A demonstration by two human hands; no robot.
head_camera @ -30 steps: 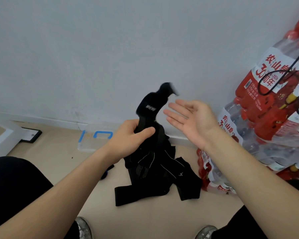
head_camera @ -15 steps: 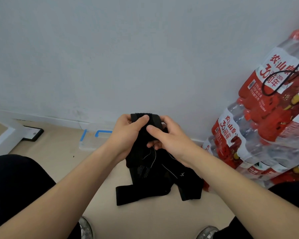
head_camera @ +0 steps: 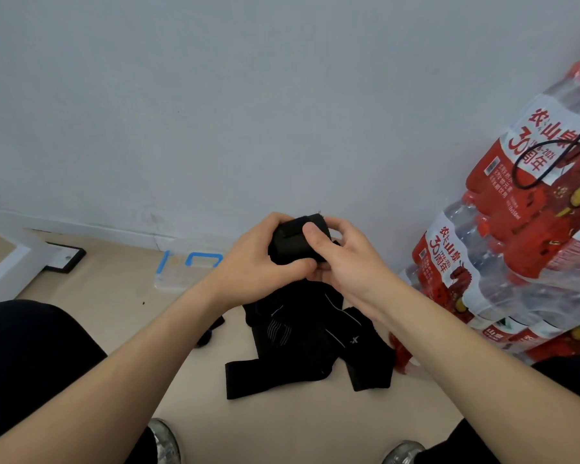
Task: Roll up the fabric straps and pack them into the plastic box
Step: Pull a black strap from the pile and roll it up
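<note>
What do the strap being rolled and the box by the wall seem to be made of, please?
The rolled strap looks like matte black fabric, probably elastic, since it curls softly. The box seems clear plastic with blue clips; the floor shows through.

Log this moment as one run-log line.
stage: rolling | left hand: grips strap roll | right hand: grips strap roll | plastic box: floor, by wall | loose straps: floor pile

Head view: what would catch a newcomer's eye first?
The left hand and right hand grip a rolled black fabric strap at centre, above a pile of black straps on the floor. Red-labelled packs of water bottles stack at right; a clear plastic box sits by the wall.
</note>
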